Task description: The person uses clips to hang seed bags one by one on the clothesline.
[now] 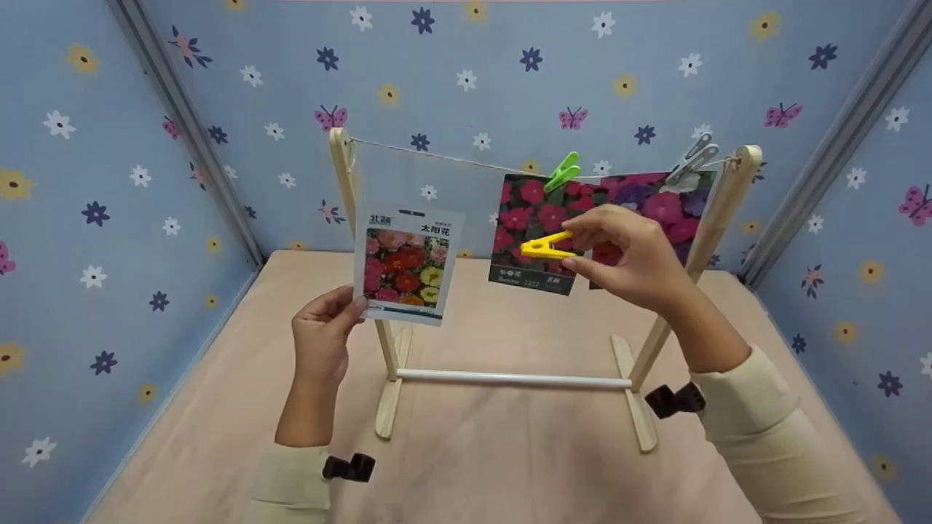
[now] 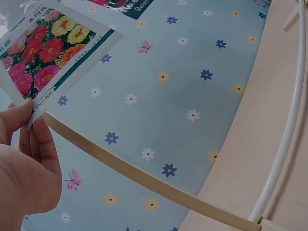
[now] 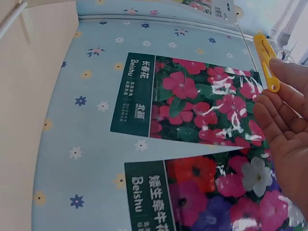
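My left hand [image 1: 324, 338] pinches the lower left corner of a white-bordered seed packet [image 1: 406, 266] with flowers printed on it, holding it upright just below the string [image 1: 437, 154]. Between thumb and fingertips of my right hand [image 1: 630, 255] is a yellow clothespin [image 1: 546, 246], its tip pointing left toward that packet. Behind the clothespin, a pink-flower seed packet [image 1: 528, 218] hangs from the string by a green clothespin [image 1: 563, 172]. Right of it hangs another seed packet [image 3: 221, 192], under grey clothespins [image 1: 692, 160]; my right hand partly covers it in the head view.
The string runs between two wooden posts [image 1: 717, 211] of a stand, joined low down by a white rod [image 1: 510, 378]. Wooden feet [image 1: 633, 407] rest on a beige surface [image 1: 495, 451]. Flower-patterned walls [image 1: 466, 51] enclose the back and sides.
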`<state>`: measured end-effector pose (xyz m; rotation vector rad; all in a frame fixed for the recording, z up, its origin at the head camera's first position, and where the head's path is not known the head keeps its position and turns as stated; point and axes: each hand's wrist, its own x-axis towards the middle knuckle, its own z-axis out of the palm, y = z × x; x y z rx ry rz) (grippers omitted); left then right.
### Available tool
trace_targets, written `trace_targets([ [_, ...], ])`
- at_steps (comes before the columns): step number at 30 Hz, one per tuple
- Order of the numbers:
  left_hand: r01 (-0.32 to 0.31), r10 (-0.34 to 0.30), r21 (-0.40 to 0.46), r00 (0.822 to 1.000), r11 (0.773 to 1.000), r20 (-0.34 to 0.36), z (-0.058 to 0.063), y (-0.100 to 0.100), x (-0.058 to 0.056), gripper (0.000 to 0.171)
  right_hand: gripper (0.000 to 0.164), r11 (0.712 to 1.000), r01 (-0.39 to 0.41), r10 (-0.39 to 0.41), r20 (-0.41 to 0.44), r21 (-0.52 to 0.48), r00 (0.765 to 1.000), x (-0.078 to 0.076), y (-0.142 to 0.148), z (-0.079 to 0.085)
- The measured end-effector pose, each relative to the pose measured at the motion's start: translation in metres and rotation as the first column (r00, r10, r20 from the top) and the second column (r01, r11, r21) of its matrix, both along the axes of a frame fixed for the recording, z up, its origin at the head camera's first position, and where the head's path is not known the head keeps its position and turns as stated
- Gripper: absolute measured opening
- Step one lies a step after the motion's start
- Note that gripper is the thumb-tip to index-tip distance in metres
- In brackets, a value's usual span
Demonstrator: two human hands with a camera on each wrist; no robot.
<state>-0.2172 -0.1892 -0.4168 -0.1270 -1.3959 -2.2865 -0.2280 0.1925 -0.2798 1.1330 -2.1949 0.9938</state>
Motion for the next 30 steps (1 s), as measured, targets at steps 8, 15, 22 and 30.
trace_targets([
  [8, -0.057, 0.057, 0.004, 0.998, 0.998, 0.031, 0.01, 0.011, -0.005, 0.024, 0.031, 0.999, -0.019, 0.019, -0.007, 0.025, 1.0, -0.008, -0.023, 0.021],
  [15, -0.085, 0.084, 0.018, 0.995, 0.996, 0.046, 0.02, 0.019, -0.008, 0.023, 0.03, 0.997, 0.0, 0.002, -0.018, 0.075, 1.0, -0.012, -0.044, 0.04],
  [22, -0.118, 0.117, 0.01, 0.992, 0.993, 0.056, 0.024, 0.022, -0.011, 0.022, 0.026, 0.993, -0.002, 0.008, -0.05, 0.118, 0.999, -0.018, -0.063, 0.057],
  [30, -0.124, 0.124, 0.001, 0.991, 0.992, 0.051, 0.027, 0.027, -0.015, 0.02, 0.018, 0.988, 0.019, -0.007, -0.077, 0.152, 0.997, -0.023, -0.078, 0.072],
])
